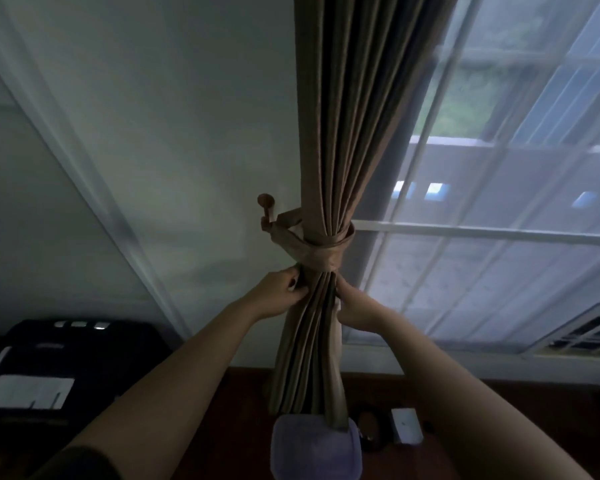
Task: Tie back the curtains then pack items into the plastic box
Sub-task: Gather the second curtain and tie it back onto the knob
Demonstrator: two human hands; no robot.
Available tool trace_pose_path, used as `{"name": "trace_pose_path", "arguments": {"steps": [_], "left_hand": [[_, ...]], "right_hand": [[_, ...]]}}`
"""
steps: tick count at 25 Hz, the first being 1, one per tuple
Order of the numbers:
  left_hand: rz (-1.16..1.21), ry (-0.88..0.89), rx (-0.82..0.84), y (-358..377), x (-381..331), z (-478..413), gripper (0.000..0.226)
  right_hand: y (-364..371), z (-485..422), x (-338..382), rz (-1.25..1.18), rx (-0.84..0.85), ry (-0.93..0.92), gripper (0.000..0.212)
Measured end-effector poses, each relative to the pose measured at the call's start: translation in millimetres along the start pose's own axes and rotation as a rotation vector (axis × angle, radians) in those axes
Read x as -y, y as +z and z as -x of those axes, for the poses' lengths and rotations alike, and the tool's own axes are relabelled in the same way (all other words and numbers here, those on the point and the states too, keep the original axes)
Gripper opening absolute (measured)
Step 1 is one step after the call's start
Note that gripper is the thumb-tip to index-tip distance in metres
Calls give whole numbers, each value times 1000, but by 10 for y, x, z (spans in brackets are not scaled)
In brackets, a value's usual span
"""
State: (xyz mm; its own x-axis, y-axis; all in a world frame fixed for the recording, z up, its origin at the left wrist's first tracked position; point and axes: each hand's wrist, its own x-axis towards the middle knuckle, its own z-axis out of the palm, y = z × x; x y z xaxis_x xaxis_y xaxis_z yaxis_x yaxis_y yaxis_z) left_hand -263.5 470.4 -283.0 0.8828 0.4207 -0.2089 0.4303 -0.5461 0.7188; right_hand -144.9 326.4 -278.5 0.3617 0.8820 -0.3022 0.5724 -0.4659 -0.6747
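A brown curtain point(347, 133) hangs gathered beside the window, bound by a matching fabric tieback point(321, 249) looped onto a wooden wall hook point(266, 206). Just under the tieback, my left hand point(279, 294) pinches the curtain's left folds. My right hand point(352, 306) grips the folds on the right edge. Below the curtain's hem sits a pale lilac plastic box point(314, 452), seen from above, its far edge partly covered by the cloth.
A sheer white curtain point(499, 202) covers the window on the right. A dark printer-like machine point(56, 368) stands at the lower left. On the dark wooden surface lie a small white item point(406, 429) and a dark object point(369, 429) beside the box.
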Motion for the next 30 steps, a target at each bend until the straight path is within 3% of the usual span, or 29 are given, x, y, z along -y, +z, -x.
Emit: {"name": "trace_pose_path", "arguments": {"steps": [4,13,18,23,30], "left_hand": [[-115,-14,-116,-96,159,129,22],[-138,-62,-305,-443,476,265,29],[-90,-78,-293,-402,414,253,35],[-87,-65,-323,-191,243,170,40],[0,-71,-301,201,-37,19,41]], "right_hand": [[242,-251,295,18,95,-55,62],[442,-683,755,89,249,-82,64],[425,-656,569,-14,206,-45,82],[326,-630,381,-118,106,23,53],[134,-483,8,-151,-14,60,62]]}}
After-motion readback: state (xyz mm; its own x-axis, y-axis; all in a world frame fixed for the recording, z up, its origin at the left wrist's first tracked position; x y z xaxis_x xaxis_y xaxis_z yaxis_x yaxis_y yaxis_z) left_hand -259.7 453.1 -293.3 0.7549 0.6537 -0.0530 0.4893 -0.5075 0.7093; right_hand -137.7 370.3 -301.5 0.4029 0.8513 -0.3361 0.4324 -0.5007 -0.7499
